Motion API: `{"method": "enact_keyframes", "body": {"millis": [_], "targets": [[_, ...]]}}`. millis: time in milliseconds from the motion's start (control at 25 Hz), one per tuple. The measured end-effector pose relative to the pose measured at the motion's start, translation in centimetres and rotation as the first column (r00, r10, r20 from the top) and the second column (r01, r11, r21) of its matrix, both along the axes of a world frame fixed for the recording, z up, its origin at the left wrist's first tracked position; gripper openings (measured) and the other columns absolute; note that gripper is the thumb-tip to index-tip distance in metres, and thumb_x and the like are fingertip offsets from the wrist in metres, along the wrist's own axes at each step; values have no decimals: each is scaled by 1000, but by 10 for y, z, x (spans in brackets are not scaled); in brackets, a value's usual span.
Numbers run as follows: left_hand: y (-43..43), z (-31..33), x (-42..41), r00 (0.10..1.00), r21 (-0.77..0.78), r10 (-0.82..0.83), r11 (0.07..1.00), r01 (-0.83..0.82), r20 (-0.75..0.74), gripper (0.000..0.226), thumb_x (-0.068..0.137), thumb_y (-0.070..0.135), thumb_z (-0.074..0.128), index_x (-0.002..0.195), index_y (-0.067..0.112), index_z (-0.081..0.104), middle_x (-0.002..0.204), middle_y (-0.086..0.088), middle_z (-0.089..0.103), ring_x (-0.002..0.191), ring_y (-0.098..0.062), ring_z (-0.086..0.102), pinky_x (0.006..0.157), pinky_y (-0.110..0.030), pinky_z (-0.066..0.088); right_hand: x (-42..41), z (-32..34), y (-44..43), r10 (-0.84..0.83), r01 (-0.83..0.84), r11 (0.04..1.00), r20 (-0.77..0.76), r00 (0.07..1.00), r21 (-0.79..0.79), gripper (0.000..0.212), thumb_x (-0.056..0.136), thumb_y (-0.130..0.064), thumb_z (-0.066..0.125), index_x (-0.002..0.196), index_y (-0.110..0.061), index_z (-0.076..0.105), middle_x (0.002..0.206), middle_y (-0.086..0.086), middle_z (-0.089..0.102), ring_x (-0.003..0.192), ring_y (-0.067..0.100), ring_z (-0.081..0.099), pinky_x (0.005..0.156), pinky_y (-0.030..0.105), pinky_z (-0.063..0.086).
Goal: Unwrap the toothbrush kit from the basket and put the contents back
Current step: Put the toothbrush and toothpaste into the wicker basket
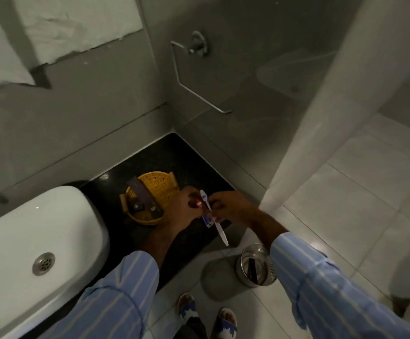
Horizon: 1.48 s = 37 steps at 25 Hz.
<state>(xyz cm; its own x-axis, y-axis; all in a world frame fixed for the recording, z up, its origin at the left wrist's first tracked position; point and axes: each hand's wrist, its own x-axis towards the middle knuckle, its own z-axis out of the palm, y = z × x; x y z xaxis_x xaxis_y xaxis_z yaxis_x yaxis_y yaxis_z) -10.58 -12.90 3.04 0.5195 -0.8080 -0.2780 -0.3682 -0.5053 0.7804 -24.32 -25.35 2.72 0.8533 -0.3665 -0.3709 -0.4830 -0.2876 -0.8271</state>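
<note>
A yellow woven basket (157, 184) stands on the black counter (174, 155), with dark brown packets (141, 195) lying across it. Just right of the basket my two hands meet above the counter. My right hand (231, 207) grips a white toothbrush (220, 228), bristles up, handle pointing down towards me. A small blue and white toothpaste tube (209, 221) sits between the hands beside the brush. My left hand (183, 207) pinches its red and white end (198, 203). Which hand bears the tube's weight is hidden.
A white washbasin (27, 241) with a metal drain fills the left. A steel bin (255, 267) holding a dark wrapper stands on the tiled floor below the counter's edge. A towel ring (194, 69) hangs on the wall, and a white partition (321, 106) rises at the right.
</note>
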Motion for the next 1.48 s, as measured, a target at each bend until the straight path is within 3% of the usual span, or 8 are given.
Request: {"method": "enact_keyframes", "body": {"millis": [200,440,640,720,920,1080,1240,1480], "targets": [[20,0,62,989,-29,149,988,-149,0,24,76,28,81,93,30,64,87,3,73,76,-6,70,67,-21,55,51,2,-3,-153,136,958,47,987,253,15,89,-14,68,101,-4,69,103,16,72,97,29,73,89,44,60],[36,11,161,960,-56,273,959,-276,-55,19,70,26,86,85,25,74,87,-1,76,74,-11,75,63,-20,59,130,12,-18,-269,221,926,125,955,306,22,86,-13,73,105,-3,73,103,15,75,97,26,72,84,34,60],[15,5,229,978,-18,204,979,-204,38,37,61,15,93,90,8,72,76,-4,71,61,-10,69,50,-10,53,201,9,-33,-312,273,913,85,946,304,37,87,-3,69,122,-2,56,101,16,69,82,21,70,59,21,56],[6,-7,250,985,22,147,988,-150,94,39,58,13,93,87,6,68,75,-8,71,59,-8,65,48,-9,50,226,-3,-38,-299,276,926,56,953,259,33,90,-5,66,121,-4,57,103,19,69,80,21,71,58,20,56],[-14,-47,273,988,173,0,985,-27,152,30,62,10,90,84,4,71,79,-6,68,73,-18,65,60,-21,49,266,-50,-46,-287,287,951,-13,958,113,16,92,-15,62,107,-9,62,94,20,72,71,23,70,62,28,58],[-29,-68,278,972,317,-157,944,95,177,30,70,14,86,96,7,73,100,-8,72,89,-21,67,77,-28,52,284,-83,-51,-296,301,952,-88,951,61,9,90,-23,62,94,-15,65,84,10,72,64,12,64,53,22,53],[-42,-75,286,951,423,-247,894,149,186,34,78,18,80,110,7,72,115,-11,70,105,-25,65,92,-32,53,297,-106,-54,-313,327,943,-158,936,66,12,90,-26,65,82,-18,68,77,0,68,70,12,63,61,25,49],[-45,-81,291,969,411,-194,904,115,156,42,75,14,83,113,7,67,114,-14,69,104,-27,65,93,-40,55,299,-125,-54,-318,344,933,-203,926,107,10,88,-22,68,94,-15,71,89,2,71,80,14,67,64,25,50]]}}
